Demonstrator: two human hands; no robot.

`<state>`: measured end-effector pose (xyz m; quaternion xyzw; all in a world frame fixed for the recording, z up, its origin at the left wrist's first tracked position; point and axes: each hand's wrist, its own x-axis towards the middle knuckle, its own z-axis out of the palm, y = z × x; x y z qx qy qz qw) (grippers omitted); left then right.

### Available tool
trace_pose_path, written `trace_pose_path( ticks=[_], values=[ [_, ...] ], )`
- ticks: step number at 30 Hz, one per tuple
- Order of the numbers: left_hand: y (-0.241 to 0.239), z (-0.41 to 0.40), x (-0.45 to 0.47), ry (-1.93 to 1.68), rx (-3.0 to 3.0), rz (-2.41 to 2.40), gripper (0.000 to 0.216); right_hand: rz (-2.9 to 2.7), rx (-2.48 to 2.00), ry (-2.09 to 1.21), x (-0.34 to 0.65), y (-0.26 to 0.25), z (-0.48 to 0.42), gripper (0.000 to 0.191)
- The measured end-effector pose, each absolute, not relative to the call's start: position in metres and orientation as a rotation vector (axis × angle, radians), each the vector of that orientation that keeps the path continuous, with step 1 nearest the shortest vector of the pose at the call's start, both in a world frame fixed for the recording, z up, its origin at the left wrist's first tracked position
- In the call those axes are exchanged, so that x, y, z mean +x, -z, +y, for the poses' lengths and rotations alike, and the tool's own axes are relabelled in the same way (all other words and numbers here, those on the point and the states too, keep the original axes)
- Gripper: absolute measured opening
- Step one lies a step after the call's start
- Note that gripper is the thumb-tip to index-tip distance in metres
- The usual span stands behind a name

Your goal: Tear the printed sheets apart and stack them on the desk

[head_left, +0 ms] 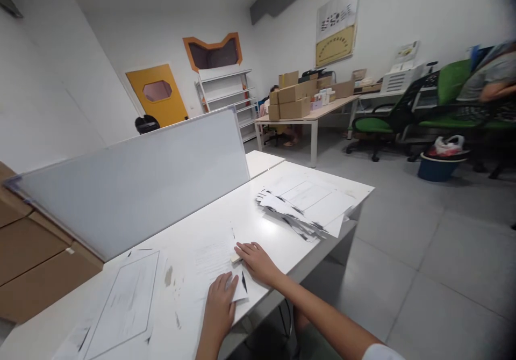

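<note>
White divider panel [137,180] upright along the tabletop [258,217]. Loose paper stack [308,207] at far right end. Cardboard boxes [294,99] on rear table; green chairs [377,123] and blue basin [437,167] on floor.

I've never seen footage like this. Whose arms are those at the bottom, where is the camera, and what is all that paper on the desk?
The camera sits on a person's head, looking forward and down, so the two bare arms are their own. The left hand presses flat on a printed sheet on the white desk. The right hand rests on the sheet's edge, touching a small pale block; what it is I cannot tell. A messy stack of papers lies further right, another sheet to the left, and a grey divider panel stands behind.
</note>
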<state>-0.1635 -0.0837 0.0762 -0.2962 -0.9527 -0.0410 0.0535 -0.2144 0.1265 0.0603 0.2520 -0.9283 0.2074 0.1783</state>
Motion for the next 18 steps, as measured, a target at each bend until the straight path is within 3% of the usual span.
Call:
trace_pose_path(
  ticks=[5, 18],
  values=[
    [-0.063, -0.090, -0.173, 0.055, -1.130, -2.872, 0.074, -2.619, 0.681, -0.601, -0.216, -0.060, 0.125, 0.053],
    [-0.067, -0.084, -0.171, 0.177, -1.054, -3.019, 0.067, -2.664, 0.764, -0.475, -0.229, -0.052, 0.120, 0.052]
  ],
)
